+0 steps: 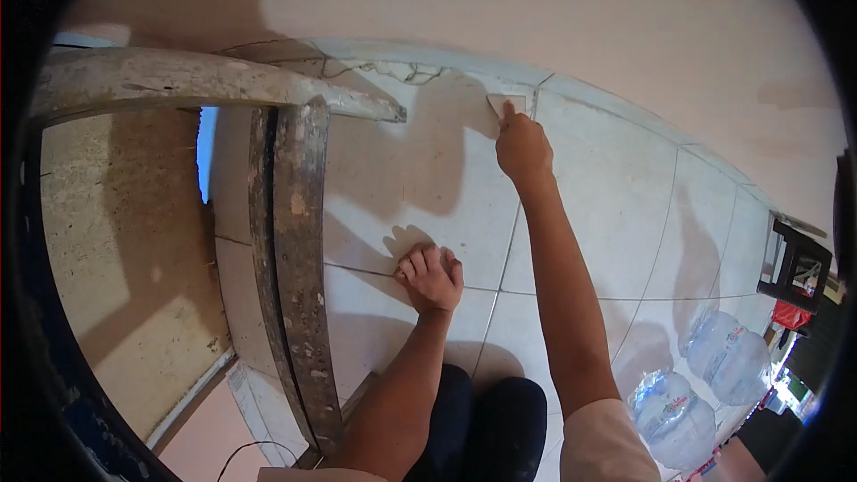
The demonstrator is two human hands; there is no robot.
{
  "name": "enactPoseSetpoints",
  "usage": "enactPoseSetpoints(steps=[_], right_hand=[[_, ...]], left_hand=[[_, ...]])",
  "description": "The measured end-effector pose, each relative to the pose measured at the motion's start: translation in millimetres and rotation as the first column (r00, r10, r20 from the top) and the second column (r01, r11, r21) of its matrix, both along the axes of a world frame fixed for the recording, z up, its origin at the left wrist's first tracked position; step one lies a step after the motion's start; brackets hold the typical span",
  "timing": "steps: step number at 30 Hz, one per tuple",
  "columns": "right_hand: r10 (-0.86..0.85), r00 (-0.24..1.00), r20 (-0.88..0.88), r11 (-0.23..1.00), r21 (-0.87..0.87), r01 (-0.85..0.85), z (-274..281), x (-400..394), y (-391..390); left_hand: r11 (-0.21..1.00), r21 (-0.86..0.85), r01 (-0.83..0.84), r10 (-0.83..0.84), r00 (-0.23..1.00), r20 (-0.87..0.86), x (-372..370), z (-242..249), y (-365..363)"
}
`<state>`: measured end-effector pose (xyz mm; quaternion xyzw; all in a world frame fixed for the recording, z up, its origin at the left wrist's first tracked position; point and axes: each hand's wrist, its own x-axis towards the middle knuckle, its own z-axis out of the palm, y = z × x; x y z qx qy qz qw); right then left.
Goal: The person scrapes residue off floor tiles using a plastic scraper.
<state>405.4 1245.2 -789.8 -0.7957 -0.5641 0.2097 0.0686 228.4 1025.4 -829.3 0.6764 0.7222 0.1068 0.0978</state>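
My right hand (525, 147) reaches out to the floor's edge by the wall, fingers closed around a scraper. The scraper's flat pale blade (511, 104) lies at the floor tile near the baseboard; its handle is hidden in my fist. Lower and to the left, my left hand (430, 275) hovers over or rests on the white tiled floor (428, 161), fingers loosely bent and somewhat apart, with nothing visible in it. A thin cracked line (420, 74) runs along the joint between floor and wall, left of the scraper.
A worn wooden frame (302, 214) with a leg bar (223, 80) stands close on my left. Two large clear water bottles (674, 419) lie or stand at the lower right, with a dark stool (794, 266) behind them. The pale wall (536, 9) borders the floor ahead.
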Motion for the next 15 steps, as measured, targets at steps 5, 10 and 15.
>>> enactPoseSetpoints(steps=[5, 10, 15], right_hand=[[-0.054, 0.998, -0.041, 0.993, -0.109, 0.049, 6.1, -5.5, 2.0], [-0.056, 0.997, -0.058, 0.992, -0.116, 0.049, 6.8, -6.2, 8.0], [-0.037, 0.997, -0.071, 0.990, -0.135, 0.027, 10.3, -5.1, 13.9]], left_hand=[[0.999, -0.046, 0.001, -0.001, 1.000, -0.009, -0.4, -0.9, -0.8], [0.999, -0.052, -0.010, 0.008, 0.999, -0.036, -1.2, -7.7, -3.6], [0.999, -0.032, -0.011, 0.011, 1.000, -0.016, -0.6, -4.1, 2.1]])
